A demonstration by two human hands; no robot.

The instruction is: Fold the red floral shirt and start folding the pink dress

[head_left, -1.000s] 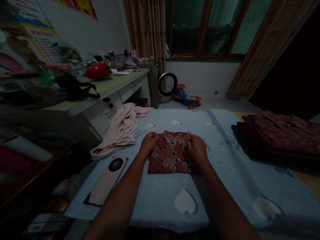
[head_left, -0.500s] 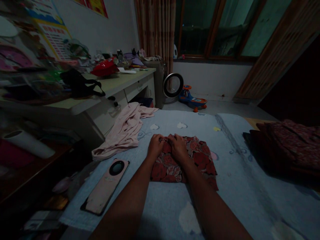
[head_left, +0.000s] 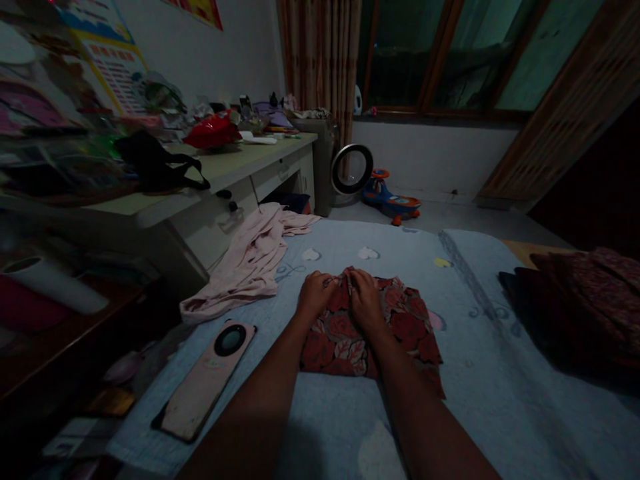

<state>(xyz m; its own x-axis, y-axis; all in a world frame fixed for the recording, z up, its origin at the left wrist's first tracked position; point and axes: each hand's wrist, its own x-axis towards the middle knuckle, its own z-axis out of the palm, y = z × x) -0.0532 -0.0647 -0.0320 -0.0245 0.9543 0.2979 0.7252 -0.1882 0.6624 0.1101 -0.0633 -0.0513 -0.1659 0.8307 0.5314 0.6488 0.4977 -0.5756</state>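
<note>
A red floral-patterned piece of clothing (head_left: 345, 340) lies folded flat on the light blue bed cover (head_left: 480, 400). My left hand (head_left: 317, 293) pinches its far edge near the left corner. Just to the right, my right hand (head_left: 365, 297) grips the same edge, and a small fold of fabric stands up between the two hands. The garment's exact kind cannot be made out. My forearms hide part of its near side. To the left lies a phone in a pale case (head_left: 205, 383), its round camera facing up.
A pink garment (head_left: 245, 263) is spread over the bed's far left edge. Dark folded clothes (head_left: 585, 300) are piled at the right. Beyond the bed stand a cluttered desk (head_left: 240, 163), a washing machine with its round door (head_left: 352, 170) open and a blue ride-on toy (head_left: 390, 200).
My right hand has shifted slightly right from my left, and the pinched fabric between them has risen a little. The whole view has tilted slightly.
</note>
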